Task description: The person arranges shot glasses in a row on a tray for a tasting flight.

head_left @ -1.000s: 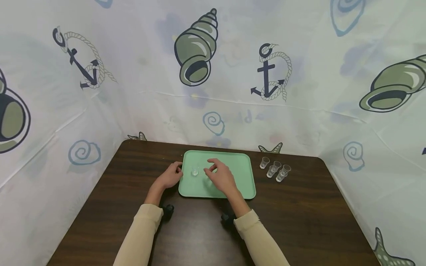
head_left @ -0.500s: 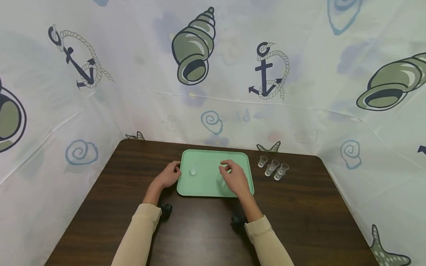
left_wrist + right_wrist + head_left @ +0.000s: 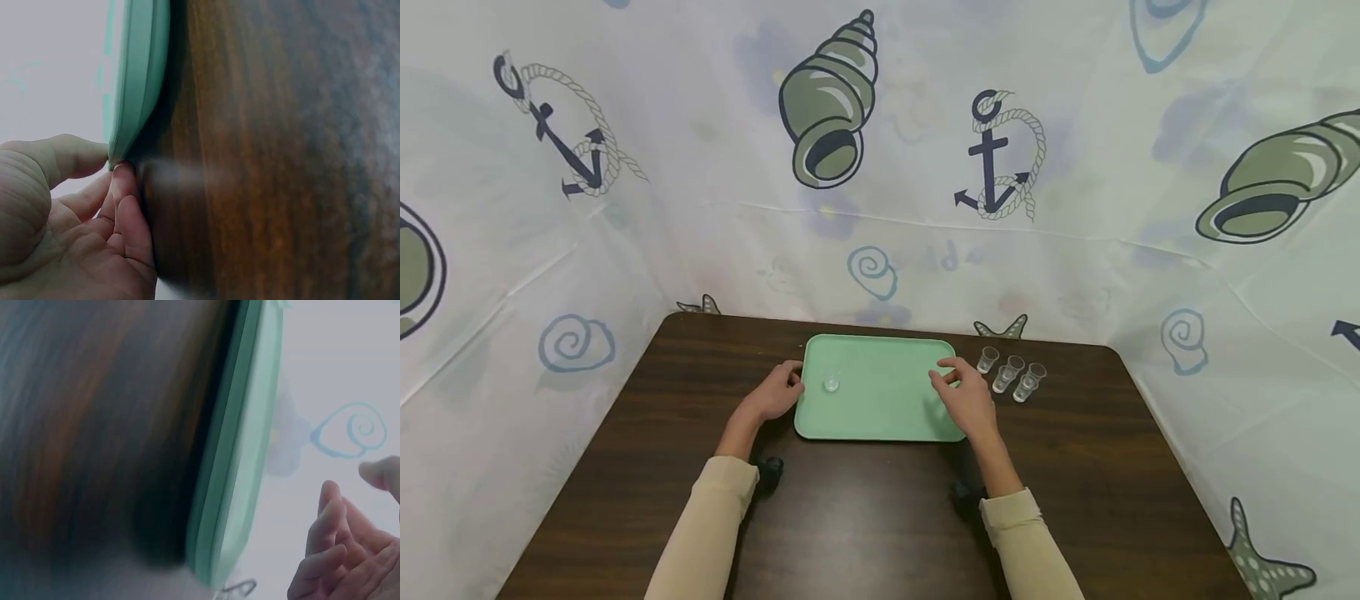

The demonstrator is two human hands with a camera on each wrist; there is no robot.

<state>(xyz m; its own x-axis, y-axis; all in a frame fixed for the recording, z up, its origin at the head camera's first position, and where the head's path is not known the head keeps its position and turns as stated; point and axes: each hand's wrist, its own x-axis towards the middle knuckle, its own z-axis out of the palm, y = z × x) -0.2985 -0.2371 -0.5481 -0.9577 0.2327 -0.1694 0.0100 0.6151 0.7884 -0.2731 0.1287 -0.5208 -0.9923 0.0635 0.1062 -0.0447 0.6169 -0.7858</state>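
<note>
A light green tray (image 3: 880,412) lies on the dark wooden table. My left hand (image 3: 778,392) is at its left edge; in the left wrist view, the thumb (image 3: 78,156) and fingertips pinch the tray's rim (image 3: 140,69). One small clear cup (image 3: 831,382) stands on the tray, toward its left side. Over the tray's right edge hovers my right hand (image 3: 967,404), with nothing between its loosely bent fingers. The right wrist view shows that thumb and the fingers (image 3: 325,531) apart, beyond the tray's side (image 3: 234,456).
Right of the tray, several small clear cups stand on the table in a slanted row: a far cup (image 3: 987,360), a middle cup stack (image 3: 1008,375) and a near cup stack (image 3: 1029,383). A patterned cloth (image 3: 910,167) hangs behind the table (image 3: 865,517).
My right hand has moved right, from beside the cup on the tray to the tray's right edge near the other cups. The left hand stays at the rim. The head view has shifted slightly.
</note>
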